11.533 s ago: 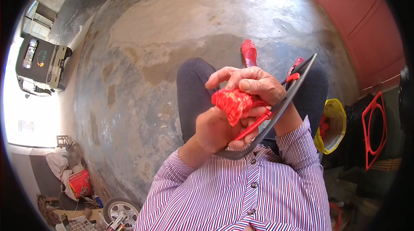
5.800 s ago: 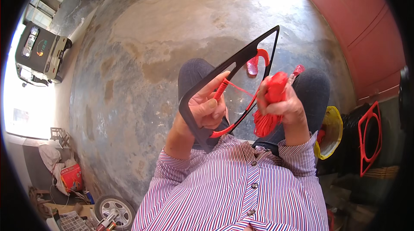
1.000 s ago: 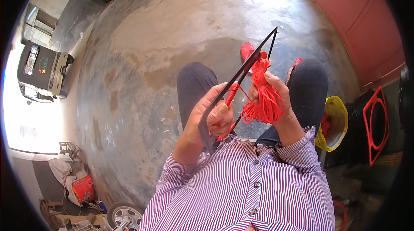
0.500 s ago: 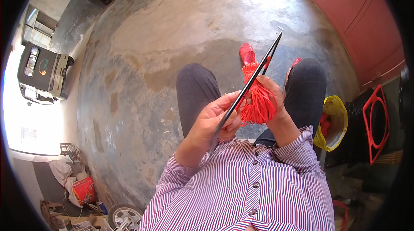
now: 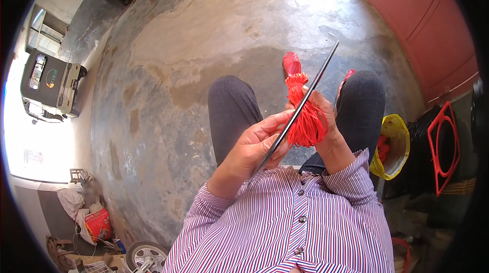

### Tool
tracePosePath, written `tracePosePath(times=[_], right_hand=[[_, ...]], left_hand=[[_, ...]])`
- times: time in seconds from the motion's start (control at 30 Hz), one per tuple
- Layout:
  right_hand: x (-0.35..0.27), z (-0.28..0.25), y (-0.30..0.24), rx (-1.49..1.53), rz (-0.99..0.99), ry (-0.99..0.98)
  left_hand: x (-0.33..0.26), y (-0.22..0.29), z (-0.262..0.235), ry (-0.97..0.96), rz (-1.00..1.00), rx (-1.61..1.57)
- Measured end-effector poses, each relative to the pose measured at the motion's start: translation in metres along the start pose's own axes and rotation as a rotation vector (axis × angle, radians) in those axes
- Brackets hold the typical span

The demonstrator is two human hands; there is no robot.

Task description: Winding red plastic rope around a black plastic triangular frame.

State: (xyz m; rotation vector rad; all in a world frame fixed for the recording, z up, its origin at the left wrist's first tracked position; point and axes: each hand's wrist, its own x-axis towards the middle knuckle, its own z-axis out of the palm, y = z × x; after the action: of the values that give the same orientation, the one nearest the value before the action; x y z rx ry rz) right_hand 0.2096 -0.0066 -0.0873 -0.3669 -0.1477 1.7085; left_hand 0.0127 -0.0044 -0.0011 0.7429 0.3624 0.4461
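Observation:
In front of my lap is a long, thin black flat piece (image 5: 317, 80), seen almost edge-on and slanting up to the right. My left hand (image 5: 255, 143) pinches its lower part between thumb and fingers. A bundle of red cords (image 5: 307, 126), bound tightly near its top, hangs behind and beside the black piece. My right hand (image 5: 325, 112) is closed around the bundle's upper part, its thumb tip close to the black edge. Some fingers of both hands are hidden behind the black piece and the cords.
To my right stands a yellow bag (image 5: 396, 146) with something red inside. Beyond it a red frame (image 5: 444, 148) leans against black items. A wheel (image 5: 146, 256) and a red container (image 5: 98, 224) are at lower left. A three-wheeled vehicle (image 5: 50, 87) is farther left.
The black piece has turned to a more exact edge-on angle, and its upper tip has shifted slightly right. Both hands keep their hold; the red bundle barely moves.

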Motion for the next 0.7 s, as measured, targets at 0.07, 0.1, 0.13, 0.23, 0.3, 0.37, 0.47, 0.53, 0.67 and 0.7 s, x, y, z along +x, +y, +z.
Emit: tracePosePath(times=[0.07,0.1,0.13,0.23,0.3,0.37,0.47,0.53,0.67,0.7], right_hand=[[0.003,0.007,-0.001,-0.020,-0.003,-0.006],[0.002,0.013,-0.002,-0.042,-0.005,0.029],[0.000,0.023,-0.003,-0.062,-0.009,0.065],[0.003,0.021,-0.003,-0.015,0.032,0.012],[0.006,0.016,-0.002,0.107,0.095,-0.057],[0.005,0.020,-0.003,0.137,0.118,-0.058],[0.002,0.025,-0.005,0.177,0.114,-0.127],[0.003,0.028,-0.003,0.201,0.079,-0.171],[0.000,0.040,-0.007,0.083,0.035,-0.272],[-0.003,0.047,-0.008,0.040,0.028,-0.284]], left_hand=[[0.000,-0.004,-0.001,-0.067,0.044,0.017],[0.001,-0.005,-0.002,-0.102,0.066,0.026],[0.000,-0.005,-0.001,-0.102,0.026,0.043],[-0.001,-0.007,0.003,-0.099,-0.076,0.067],[-0.001,-0.008,0.011,-0.095,-0.098,0.081],[0.001,-0.008,0.016,-0.081,-0.121,0.103],[0.004,-0.007,0.022,-0.036,-0.135,0.146],[0.005,-0.010,0.022,-0.005,-0.113,0.087],[0.015,-0.014,0.005,-0.194,-0.131,-0.201],[0.016,-0.014,0.005,-0.234,-0.114,-0.260]])
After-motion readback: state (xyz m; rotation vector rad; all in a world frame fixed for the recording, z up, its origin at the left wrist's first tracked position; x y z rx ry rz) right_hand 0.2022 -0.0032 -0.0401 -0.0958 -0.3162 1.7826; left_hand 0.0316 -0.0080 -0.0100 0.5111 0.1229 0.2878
